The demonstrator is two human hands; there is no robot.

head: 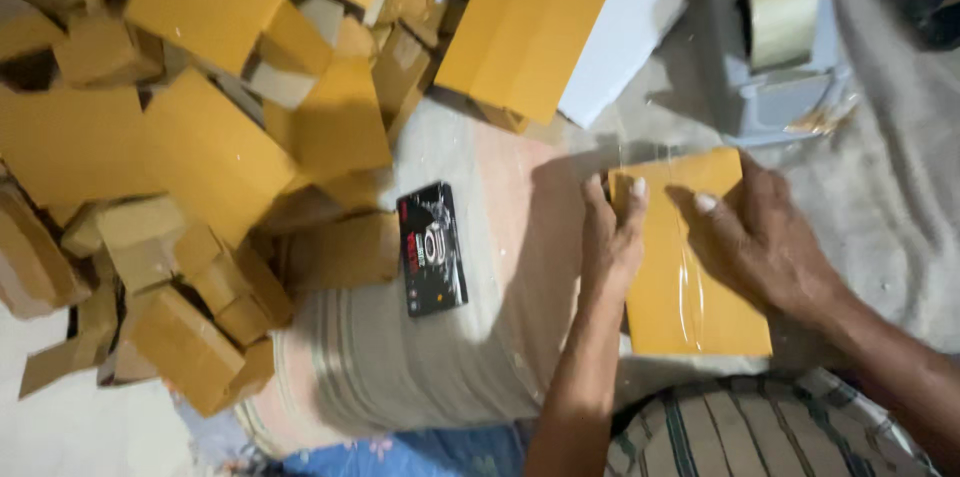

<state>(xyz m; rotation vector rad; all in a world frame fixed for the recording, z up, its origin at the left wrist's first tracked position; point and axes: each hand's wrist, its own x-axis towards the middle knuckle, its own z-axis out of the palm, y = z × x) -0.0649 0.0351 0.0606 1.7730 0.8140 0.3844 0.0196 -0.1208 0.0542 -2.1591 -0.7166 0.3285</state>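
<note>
Both hands (612,237) pressing yellow box (695,297)

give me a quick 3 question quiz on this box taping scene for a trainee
1. True or false: both hands rest on the same yellow cardboard box.
2. Which item lies flat on the cloth to the left of the hands? A) a black packet B) a pair of scissors C) a blue cup
3. Fill in: the grey tape dispenser at the top right holds a roll of clear ____.

Key:
1. True: the left hand and the right hand both press on the yellow cardboard box.
2. A: the black packet.
3. Tape: see the grey tape dispenser and its roll.
</note>
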